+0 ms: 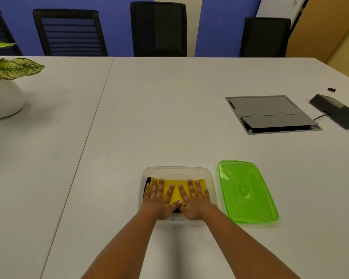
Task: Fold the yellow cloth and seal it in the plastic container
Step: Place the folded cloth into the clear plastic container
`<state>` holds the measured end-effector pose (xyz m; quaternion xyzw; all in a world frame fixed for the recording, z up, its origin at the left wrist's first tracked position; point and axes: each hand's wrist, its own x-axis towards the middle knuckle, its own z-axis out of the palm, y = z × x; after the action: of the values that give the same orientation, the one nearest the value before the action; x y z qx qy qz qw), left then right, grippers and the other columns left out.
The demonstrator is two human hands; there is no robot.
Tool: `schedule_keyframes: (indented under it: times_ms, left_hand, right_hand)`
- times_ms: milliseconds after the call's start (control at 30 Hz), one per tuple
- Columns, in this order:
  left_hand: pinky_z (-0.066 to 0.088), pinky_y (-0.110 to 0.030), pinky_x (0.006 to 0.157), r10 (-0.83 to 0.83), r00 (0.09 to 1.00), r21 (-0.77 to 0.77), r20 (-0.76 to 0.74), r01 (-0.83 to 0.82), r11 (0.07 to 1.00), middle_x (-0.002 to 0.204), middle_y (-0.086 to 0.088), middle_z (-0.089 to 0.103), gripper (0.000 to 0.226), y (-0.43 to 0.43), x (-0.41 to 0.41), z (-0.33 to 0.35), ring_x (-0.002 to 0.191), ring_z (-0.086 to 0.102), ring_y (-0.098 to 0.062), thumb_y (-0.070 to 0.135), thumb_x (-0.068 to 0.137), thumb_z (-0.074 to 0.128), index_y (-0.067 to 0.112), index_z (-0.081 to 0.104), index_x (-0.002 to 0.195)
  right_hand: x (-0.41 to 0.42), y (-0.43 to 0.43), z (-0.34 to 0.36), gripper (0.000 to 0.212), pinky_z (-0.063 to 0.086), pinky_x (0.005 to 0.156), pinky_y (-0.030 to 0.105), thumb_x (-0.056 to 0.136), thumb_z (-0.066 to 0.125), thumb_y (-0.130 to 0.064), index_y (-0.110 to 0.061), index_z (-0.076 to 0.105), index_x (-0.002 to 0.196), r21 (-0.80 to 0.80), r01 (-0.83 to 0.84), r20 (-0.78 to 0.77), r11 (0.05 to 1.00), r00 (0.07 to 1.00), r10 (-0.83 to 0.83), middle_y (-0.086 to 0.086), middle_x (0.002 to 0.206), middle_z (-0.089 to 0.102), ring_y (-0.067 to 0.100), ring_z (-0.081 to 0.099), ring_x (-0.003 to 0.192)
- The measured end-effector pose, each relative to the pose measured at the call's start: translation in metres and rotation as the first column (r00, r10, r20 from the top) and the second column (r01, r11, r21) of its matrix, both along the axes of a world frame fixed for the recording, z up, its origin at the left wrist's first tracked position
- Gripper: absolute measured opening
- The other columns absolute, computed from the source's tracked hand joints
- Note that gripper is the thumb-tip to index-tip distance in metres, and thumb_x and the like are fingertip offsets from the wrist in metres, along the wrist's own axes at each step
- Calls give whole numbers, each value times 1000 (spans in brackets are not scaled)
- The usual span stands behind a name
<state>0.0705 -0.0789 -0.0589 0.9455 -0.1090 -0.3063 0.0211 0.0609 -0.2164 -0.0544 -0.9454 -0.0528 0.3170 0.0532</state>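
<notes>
Inside the clear plastic container (209,174) at 6 o'clock on the table (169,117), the folded yellow cloth (174,191) lies soft and light. Left hand (156,200) and right hand (195,200) press flat, fingers spread, gripping nothing. The thin, likely flexible green lid (247,191) at 3 o'clock is best taken by its rim.

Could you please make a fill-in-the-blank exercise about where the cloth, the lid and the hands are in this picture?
1. The folded yellow cloth lies inside the clear plastic ______.
2. The green lid rests on the table, on the ______ side of the container.
3. The left hand and the right hand both press flat on the ______.
4. The container is not yet ______.

Missing words: container; right; cloth; sealed
</notes>
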Motion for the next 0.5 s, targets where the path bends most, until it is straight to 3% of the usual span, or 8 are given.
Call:
schedule_keyframes:
  times_ms: [500]
  left_hand:
    - [-21, -49, 111, -12, 1000, -7, -24, 12, 1000, 150, -10, -34, 74, 1, 2, -5, 136, -34, -29, 64, 90, 16, 28, -22, 143]
  right_hand:
    - [2, -2, -10, 68, -16, 111, 54, 95, 22, -48, -23, -18, 145, -20, -42, -13, 999, 999, 42, 9, 151, -32, 33, -30, 138]
